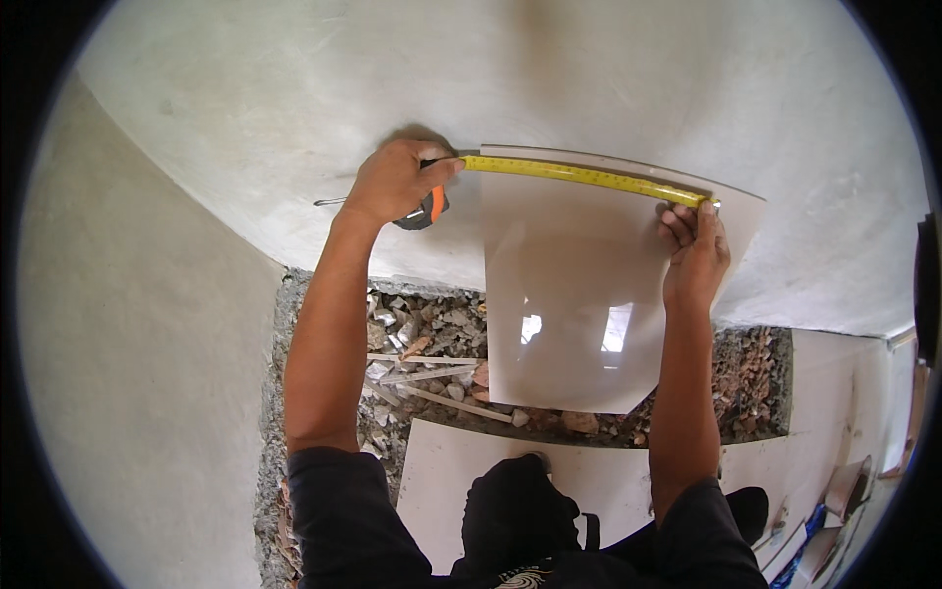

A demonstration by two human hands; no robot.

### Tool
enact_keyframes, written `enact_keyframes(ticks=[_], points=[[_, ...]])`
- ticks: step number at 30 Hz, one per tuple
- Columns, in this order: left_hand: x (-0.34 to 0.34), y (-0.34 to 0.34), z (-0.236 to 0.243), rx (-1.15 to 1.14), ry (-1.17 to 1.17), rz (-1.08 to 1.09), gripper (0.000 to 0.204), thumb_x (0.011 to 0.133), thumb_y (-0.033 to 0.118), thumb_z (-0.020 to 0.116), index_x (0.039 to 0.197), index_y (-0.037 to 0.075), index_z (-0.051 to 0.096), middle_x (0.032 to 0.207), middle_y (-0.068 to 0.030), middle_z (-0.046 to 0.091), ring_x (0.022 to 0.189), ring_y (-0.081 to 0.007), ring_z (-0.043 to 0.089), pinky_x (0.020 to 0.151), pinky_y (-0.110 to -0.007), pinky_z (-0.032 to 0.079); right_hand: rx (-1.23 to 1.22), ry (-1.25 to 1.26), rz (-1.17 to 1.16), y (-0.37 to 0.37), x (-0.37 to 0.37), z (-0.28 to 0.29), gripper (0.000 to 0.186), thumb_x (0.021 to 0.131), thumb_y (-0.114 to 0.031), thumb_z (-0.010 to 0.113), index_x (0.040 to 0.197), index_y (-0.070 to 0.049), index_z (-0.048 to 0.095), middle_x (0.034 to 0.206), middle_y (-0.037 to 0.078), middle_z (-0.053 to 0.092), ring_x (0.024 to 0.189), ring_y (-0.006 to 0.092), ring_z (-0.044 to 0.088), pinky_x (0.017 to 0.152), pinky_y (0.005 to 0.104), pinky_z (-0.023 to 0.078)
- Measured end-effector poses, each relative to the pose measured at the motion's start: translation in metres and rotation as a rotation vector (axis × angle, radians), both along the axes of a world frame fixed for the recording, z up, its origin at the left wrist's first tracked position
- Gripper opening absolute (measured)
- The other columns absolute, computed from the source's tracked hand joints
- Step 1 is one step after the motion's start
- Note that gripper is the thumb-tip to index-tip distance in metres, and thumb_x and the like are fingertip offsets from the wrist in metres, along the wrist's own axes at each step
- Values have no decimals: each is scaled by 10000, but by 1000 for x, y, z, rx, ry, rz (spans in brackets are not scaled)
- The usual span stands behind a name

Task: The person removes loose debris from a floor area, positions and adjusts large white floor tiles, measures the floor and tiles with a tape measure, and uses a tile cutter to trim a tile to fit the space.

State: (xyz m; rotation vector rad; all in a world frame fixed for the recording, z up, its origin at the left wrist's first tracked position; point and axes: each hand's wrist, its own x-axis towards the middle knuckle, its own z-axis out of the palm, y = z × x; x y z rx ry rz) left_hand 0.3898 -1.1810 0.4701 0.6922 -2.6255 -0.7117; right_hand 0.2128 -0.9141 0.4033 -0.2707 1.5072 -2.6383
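Observation:
A glossy cream tile [579, 294] leans against the plastered wall, its lower edge down by the rubble; one bottom corner looks cut off. Along its top edge runs a yellow tape measure blade [579, 175], stretched between my hands. My left hand [397, 182] is closed round the black and orange tape measure case [428, 210], just left of the tile, with thumb and fingers at the blade. My right hand [699, 250] pinches the blade's end near the tile's top right corner.
Broken rubble [446, 329] with thin pale strips [432, 375] fills a strip of floor along the wall. Nearer me lies a laid pale floor tile [442, 471]. Bare plastered wall [147, 294] rises at the left. Assorted items with something blue [812, 525] sit at the lower right.

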Motion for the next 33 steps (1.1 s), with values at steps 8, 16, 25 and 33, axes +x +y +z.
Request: enact_keyframes(ticks=[8,16,25,33], points=[[-1,-7,-7,-20,38,3,318,802,381,642,873,76,699,695,-76,616,666,-205,579,656,-322,451,9,24,-38,4,-9,-5,287,946,-256,498,974,23,558,831,80,597,759,159,623,657,258,502],[0,2,-1,33,10,38,345,801,326,689,898,-5,685,689,-86,625,634,-153,564,634,-284,465,-15,20,-120,16,-25,0,286,943,-249,502,979,30,551,844,86,591,755,163,619,651,273,508],[-2,5,-1,37,9,81,377,800,356,692,909,-5,688,714,-90,635,656,-158,569,650,-291,466,-57,53,-173,27,-39,-4,285,941,-240,497,989,38,538,850,106,588,752,188,621,632,298,515],[-3,6,-5,64,76,79,336,796,308,705,915,-6,689,736,-92,641,671,-157,577,659,-288,469,-65,72,-192,34,-45,-5,294,948,-246,478,986,41,528,849,110,581,750,190,622,643,303,528]])
